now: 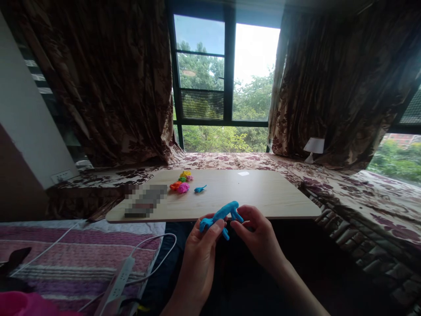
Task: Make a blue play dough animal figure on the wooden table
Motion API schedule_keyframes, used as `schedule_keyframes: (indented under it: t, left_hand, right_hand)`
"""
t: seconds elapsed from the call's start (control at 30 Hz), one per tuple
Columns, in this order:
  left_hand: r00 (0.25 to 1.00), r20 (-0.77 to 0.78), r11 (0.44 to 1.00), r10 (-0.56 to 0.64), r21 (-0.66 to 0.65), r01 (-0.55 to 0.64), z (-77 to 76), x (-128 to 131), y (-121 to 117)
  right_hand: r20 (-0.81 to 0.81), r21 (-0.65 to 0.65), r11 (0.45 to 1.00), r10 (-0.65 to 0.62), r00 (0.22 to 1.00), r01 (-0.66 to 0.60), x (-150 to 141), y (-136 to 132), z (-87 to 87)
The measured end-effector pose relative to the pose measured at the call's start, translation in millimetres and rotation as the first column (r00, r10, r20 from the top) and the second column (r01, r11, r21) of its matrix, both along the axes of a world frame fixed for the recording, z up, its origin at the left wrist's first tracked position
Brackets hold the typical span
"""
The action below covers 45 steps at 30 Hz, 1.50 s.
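Observation:
A blue clay animal figure [225, 212] with a long body and several legs is held up just in front of the table's near edge. My left hand [204, 239] grips its left end, thumb pressed on top and fingers behind. At the right end, the thumb and forefinger of my right hand [255, 226] close around one of the legs. On the table lies a smaller piece of blue clay [200, 189] with a thin tail. To its left sit lumps of pink clay [183, 188], orange clay [175, 186], green clay [182, 179] and yellow clay [185, 174].
The pale wooden table [263, 193] has a blurred-out dark object [146, 201] on its left side and a white scrap [243, 174] at the back. A white lamp [313, 148] stands on the window ledge. A power strip [120, 276] with cables lies on the striped bedding [82, 250].

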<state>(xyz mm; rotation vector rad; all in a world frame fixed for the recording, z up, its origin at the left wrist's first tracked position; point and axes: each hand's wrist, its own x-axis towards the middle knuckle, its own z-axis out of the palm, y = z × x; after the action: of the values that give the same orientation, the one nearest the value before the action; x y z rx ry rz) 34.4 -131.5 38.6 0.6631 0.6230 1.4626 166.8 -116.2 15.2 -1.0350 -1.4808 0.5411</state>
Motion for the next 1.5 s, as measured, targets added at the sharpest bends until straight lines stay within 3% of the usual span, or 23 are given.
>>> schedule_keyframes:
  t: [0.1,0.37,0.6,0.73,0.9,1.03,1.17,1.3,1.5]
  left_hand:
    - [1.000,0.009,1.000,-0.030,0.010,0.030,-2.7,0.2,0.8]
    - [0.999,-0.036,1.000,0.009,-0.017,-0.010,-3.6,-0.1,-0.4]
    - [0.990,-0.116,0.997,0.081,0.001,-0.081,-5.9,-1.8,4.5]
    - [0.975,-0.200,0.995,0.097,0.018,-0.096,-7.9,-1.9,5.4]
    - [0.969,-0.245,1.000,0.025,0.014,-0.022,-9.7,-2.9,4.3]
    - [0.971,-0.227,0.996,-0.077,0.029,0.086,-14.9,-4.7,6.7]
    - [0.982,-0.144,0.991,-0.123,0.024,0.128,-21.8,-7.3,12.3]
    - [0.979,-0.174,0.993,-0.104,0.031,0.111,-22.1,-7.2,12.3]
    - [0.964,-0.258,0.997,-0.071,0.023,0.080,-11.3,0.8,0.8]
  right_hand:
    - [-0.056,0.003,0.999,0.041,0.998,-0.041,-8.0,2.7,-0.7]
    - [0.034,0.112,0.993,0.025,0.999,-0.029,-0.2,1.5,4.4]
    - [-0.077,-0.060,0.975,0.208,0.975,-0.213,18.1,0.0,-1.4]
    - [-0.115,-0.112,0.976,0.172,0.978,-0.185,27.8,-3.9,4.9]
    - [0.037,-0.005,0.993,0.116,0.993,-0.116,26.9,-11.8,20.0]
    - [0.119,-0.014,0.991,0.133,0.984,-0.132,22.7,-13.1,17.8]
    - [-0.107,-0.146,0.975,0.151,0.983,-0.166,24.2,-9.4,9.4]
    - [-0.352,-0.226,0.935,0.183,0.918,-0.273,28.7,-7.5,9.1]
    - [-0.461,-0.253,0.906,0.197,0.865,-0.341,28.0,-6.1,10.6]
